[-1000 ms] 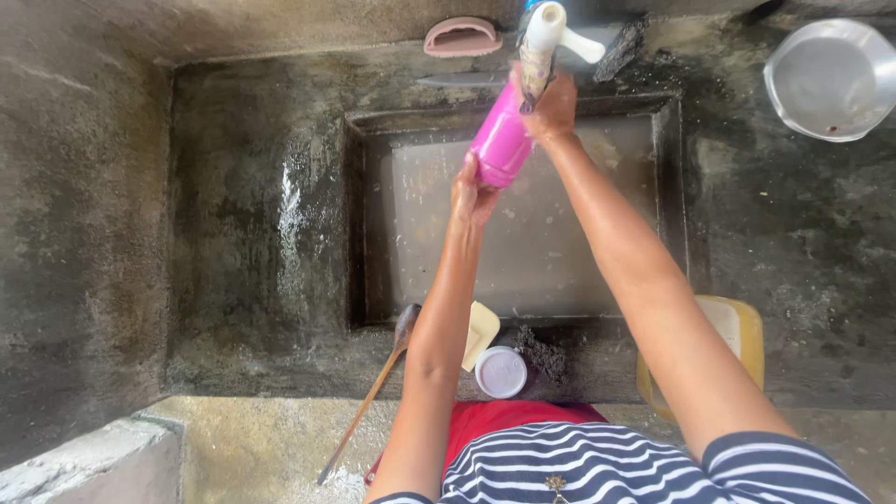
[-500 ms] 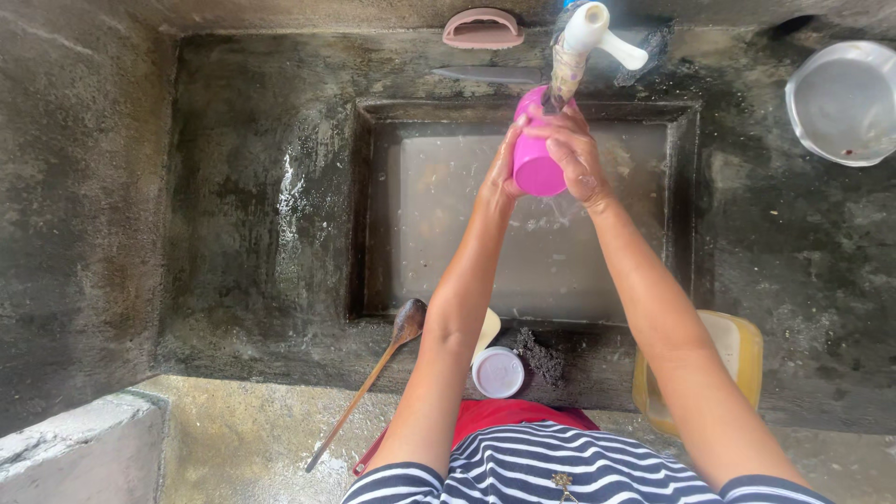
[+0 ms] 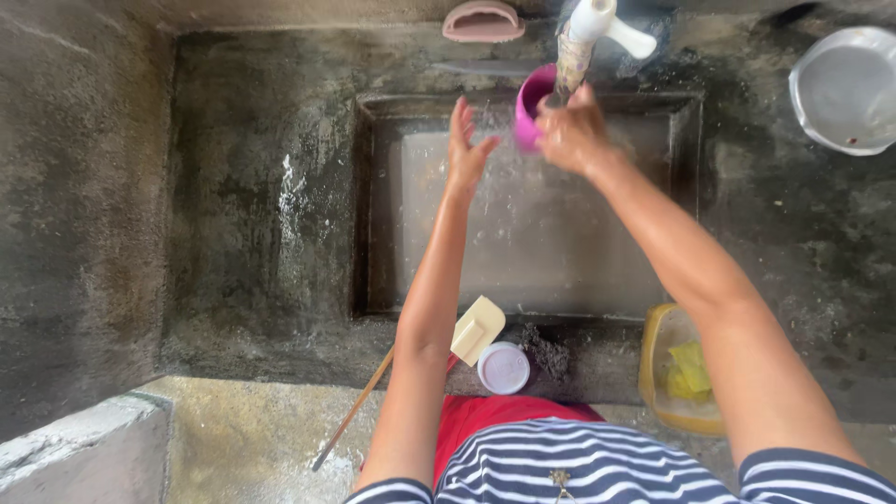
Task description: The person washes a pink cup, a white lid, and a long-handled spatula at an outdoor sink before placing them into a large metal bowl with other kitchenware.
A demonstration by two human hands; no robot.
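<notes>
Your right hand (image 3: 571, 131) is closed around a pink cup (image 3: 532, 107), holding it up under the white tap (image 3: 590, 37) at the far edge of the sink (image 3: 532, 233). Cup is tipped on its side, mouth toward your left. Water streams down from the tap onto the hand and cup; spray blurs the fingers, so the exact grip is hard to read.

Your left hand (image 3: 465, 149) is open, fingers spread and pointing up, palm toward the cup. It sits just beside the cup and holds nothing; I can't tell whether the fingertips touch the rim.

Sink is a shallow rectangular concrete basin, wet, set in a dark stained concrete counter (image 3: 252, 205). Both forearms reach over it.

Around it:
- pink soap dish (image 3: 483, 21) on the back ledge, left of the tap
- metal bowl (image 3: 845, 89) on the counter at far right, well apart from the hands
- yellow container (image 3: 679, 369) on the near ledge under your right arm, with something yellow-green inside
- pale yellow block (image 3: 478, 329) and a round white lid (image 3: 504, 367) on the near ledge between your arms, next to a dark scrub pad (image 3: 546, 350)
- wooden stick (image 3: 355, 411) leaning diagonally by your left elbow

You're wearing a striped shirt (image 3: 579, 471).
</notes>
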